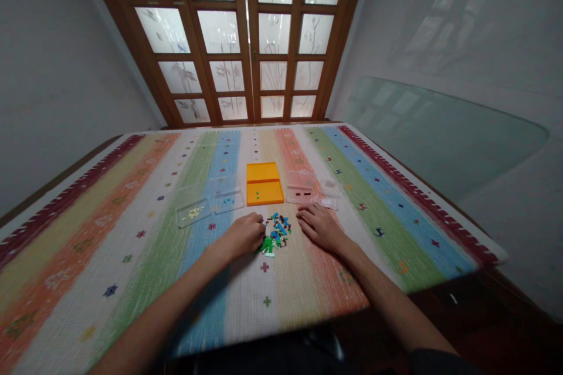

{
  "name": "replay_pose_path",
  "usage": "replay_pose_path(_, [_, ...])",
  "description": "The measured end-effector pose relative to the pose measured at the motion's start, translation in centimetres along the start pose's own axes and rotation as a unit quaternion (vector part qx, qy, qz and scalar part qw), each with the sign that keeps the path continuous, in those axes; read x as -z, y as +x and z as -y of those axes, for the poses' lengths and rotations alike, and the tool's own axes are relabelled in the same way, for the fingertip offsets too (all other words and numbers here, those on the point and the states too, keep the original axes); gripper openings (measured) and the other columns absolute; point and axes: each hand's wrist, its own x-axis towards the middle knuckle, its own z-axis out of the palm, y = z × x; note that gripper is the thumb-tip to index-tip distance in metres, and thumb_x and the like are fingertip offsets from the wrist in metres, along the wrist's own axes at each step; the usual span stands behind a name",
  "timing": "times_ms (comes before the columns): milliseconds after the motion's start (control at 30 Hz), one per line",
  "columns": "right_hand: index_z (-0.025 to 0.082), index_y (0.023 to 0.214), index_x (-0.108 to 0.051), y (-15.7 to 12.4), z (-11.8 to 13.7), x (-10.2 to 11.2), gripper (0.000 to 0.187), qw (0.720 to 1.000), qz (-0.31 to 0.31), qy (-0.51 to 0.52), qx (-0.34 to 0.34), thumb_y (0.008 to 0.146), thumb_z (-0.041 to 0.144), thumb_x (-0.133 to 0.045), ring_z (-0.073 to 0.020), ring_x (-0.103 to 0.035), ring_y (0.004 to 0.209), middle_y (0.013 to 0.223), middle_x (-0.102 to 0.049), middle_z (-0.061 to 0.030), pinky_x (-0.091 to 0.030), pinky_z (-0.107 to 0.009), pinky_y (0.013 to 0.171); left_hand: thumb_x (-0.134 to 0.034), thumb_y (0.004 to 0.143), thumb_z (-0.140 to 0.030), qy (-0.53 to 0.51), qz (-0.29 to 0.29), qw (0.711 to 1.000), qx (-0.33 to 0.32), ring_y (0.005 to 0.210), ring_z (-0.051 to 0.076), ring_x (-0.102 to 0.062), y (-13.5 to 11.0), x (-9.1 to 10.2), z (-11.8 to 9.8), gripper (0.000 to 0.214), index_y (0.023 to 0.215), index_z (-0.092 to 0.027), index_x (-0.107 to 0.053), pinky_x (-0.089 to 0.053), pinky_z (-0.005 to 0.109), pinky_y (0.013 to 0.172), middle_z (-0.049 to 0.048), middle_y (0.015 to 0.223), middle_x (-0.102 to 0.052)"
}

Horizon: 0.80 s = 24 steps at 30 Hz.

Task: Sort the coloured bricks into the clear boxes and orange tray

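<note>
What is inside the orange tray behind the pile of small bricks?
The orange tray has two compartments; a few tiny dark specks show in the nearer one, too small to identify. The farther one looks bare. Nothing covers it.

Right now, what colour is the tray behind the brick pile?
Orange tray, clearest in the head view.
</note>
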Motion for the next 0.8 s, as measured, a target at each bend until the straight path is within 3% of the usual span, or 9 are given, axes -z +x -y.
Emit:
replay_pose_path(367, [0.02,0.104,-0.066,-0.1,-0.2,-0.2,0.019,1.0,0.005,0.0,-0.003,0.1,0.021,-0.048,-0.0267,-0.057,0.101,0.11,-0.066,-0.0122,-0.047,-0.045,0.091,-0.056,0.085,-0.013,-0.017,-0.016,1.0,0.018,0.082,0.021,-0.061,-0.4,-0.9,-0.3,0.013,0.082,-0.017,-0.068,-0.051,0.032,0.076,0.0092,0.087,-0.064])
replay_pose_path(500, [0.02,0.104,-0.065,-0.1,-0.2,-0.1,0.02,1.0,0.008,0.001,-0.005,0.101,0.022,-0.046,-0.0268,-0.057,0.102,0.11,-0.066,-0.0119,-0.047,-0.046,0.092,-0.056,0.086,-0.013,-0.052,-0.023,0.998,0.014,0.086,0.02,-0.061,-1.1,-0.4,0.4,0.012,0.084,-0.018,-0.067,-0.049,0.03,0.078,0.0074,0.09,-0.064])
replay_pose_path(633, [0.02,0.104,-0.066,-0.1,-0.1,0.0,0.02,1.0,0.008,0.004,-0.007,0.101,0.022,-0.046,-0.0266,-0.057,0.102,0.11,-0.066,-0.0119,-0.047,-0.046,0.092,-0.054,0.09,-0.017,-0.116,-0.068,0.991,0.015,0.087,0.019,-0.062,-2.1,1.5,2.5,0.013,0.091,-0.018,-0.067,-0.049,0.03,0.081,0.0067,0.096,-0.064])
replay_pose_path(800, [0.02,0.104,-0.066,-0.1,-0.1,0.0,0.02,1.0,0.01,0.002,-0.007,0.101,0.022,-0.046,-0.0266,-0.057,0.102,0.111,-0.066,-0.012,-0.047,-0.045,0.092,-0.048,0.095,-0.026,-0.101,-0.158,0.98,0.073,0.083,0.019,-0.061,-2.7,3.5,7.2,0.021,0.095,-0.018,-0.068,-0.05,0.033,0.083,0.0064,0.094,-0.064])
